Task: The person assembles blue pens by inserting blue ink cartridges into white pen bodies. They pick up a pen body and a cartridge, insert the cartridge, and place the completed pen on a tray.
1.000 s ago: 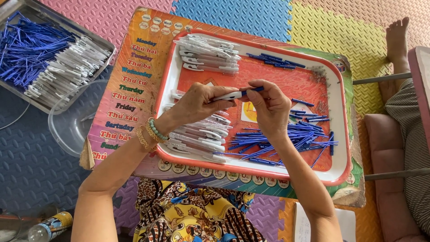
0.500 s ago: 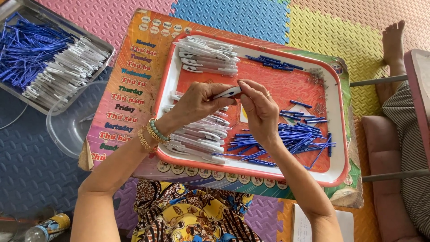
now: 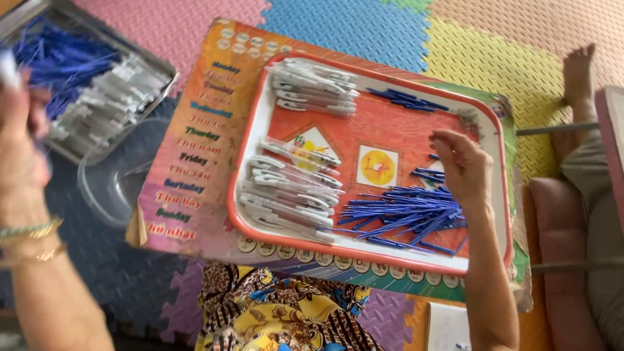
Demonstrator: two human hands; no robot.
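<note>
The right hand (image 3: 463,168) hovers over the right part of a red-rimmed tray (image 3: 260,123), fingers loosely curled and spread, holding nothing that shows. It hangs just above the far edge of a heap of blue refills (image 3: 406,214), which lies in the near right of the tray.

The left hand (image 3: 23,140) is raised at the far left, blurred, beside a metal bin (image 3: 162,73) on the floor. Something pale shows at its fingertips, but whether the grip is pinching it or spread cannot be told. Thin bracelets circle the wrist.

In the tray, one row of white pen barrels (image 3: 315,88) lies at the far left and a second, larger batch (image 3: 286,195) at the near left. A few more blue refills (image 3: 406,99) lie along the far rim. The tray rests on a colourful board (image 3: 195,149) printed with words, which sits on the person's lap over a patterned cloth (image 3: 279,315).

The bin holds blue refills at its far end and white barrels at its near end. A clear plastic tub (image 3: 114,185) sits between bin and board. Foam floor mats (image 3: 364,26) in pink, blue and yellow cover the floor. Another person's foot (image 3: 578,71) rests at the far right.
</note>
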